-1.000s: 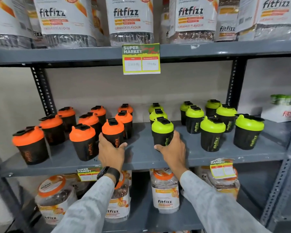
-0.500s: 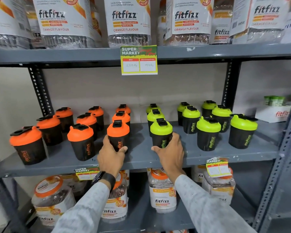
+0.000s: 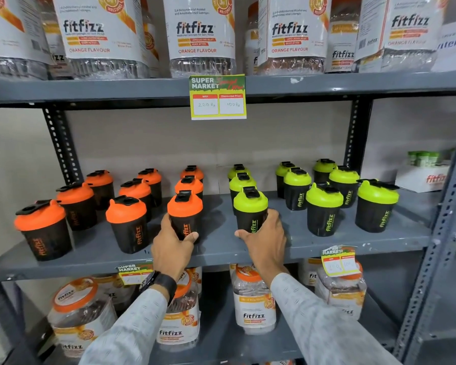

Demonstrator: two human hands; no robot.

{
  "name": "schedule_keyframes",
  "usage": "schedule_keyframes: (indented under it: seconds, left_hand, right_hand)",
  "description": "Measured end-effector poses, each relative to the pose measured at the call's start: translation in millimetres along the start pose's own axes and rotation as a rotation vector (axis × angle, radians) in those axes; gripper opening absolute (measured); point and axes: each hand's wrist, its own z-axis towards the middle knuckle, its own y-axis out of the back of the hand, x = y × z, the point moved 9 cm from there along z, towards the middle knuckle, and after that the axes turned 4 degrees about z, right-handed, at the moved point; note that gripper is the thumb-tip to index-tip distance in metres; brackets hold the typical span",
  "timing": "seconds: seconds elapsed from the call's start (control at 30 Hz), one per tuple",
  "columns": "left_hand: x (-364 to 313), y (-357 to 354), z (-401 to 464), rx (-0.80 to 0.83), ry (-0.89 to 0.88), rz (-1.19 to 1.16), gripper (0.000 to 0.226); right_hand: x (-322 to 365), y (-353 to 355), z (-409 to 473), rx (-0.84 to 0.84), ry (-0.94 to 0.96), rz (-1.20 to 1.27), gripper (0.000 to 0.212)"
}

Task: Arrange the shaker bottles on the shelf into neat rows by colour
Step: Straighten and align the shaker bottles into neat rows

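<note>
Shelf [image 3: 221, 248]: left hand [image 3: 173, 248] grips orange-lidded shaker [image 3: 185, 214]; right hand [image 3: 265, 239] seemingly clasps green-lidded shaker [image 3: 250, 210].

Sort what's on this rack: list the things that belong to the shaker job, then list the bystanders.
Job:
orange-lid shakers
green-lid shakers
middle shelf
left hand, grip on an orange one
right hand, grip on a green one

Bystanders:
lozenge jars above
jars below
price tag
white box
</note>
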Motion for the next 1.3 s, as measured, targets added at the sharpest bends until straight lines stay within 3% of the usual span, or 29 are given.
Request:
schedule_keyframes:
  seconds: [0.17, 0.37, 0.5, 0.6, 0.87, 1.3]
  left_hand:
    - [-3, 4, -2, -0.025, -0.047, 0.012, 0.075]
    - [2, 8, -1, -0.009, -0.028, -0.039, 0.097]
    - [1, 5, 0, 0.03, -0.03, -0.03, 0.093]
    - [4, 5, -1, 0.004, -0.007, -0.024, 0.087]
    - [2, 8, -3, -0.003, -0.033, -0.024, 0.079]
    - [6, 6, -3, -0.006, -0.042, -0.013, 0.078]
  right_hand:
    - [-1, -2, -1, -0.002, 0.018, -0.004, 0.085]
    - [-9, 2, -3, 0.043, 0.043, 0.013, 0.116]
    - [-19, 3, -5, 0.086, 0.038, 0.046, 0.122]
    - [-17, 0, -4, 0.094, 0.043, 0.05, 0.118]
    - [-15, -3, 2, 0.049, 0.06, 0.037, 0.086]
    - [-15, -6, 2, 0.05, 0.084, 0.022, 0.078]
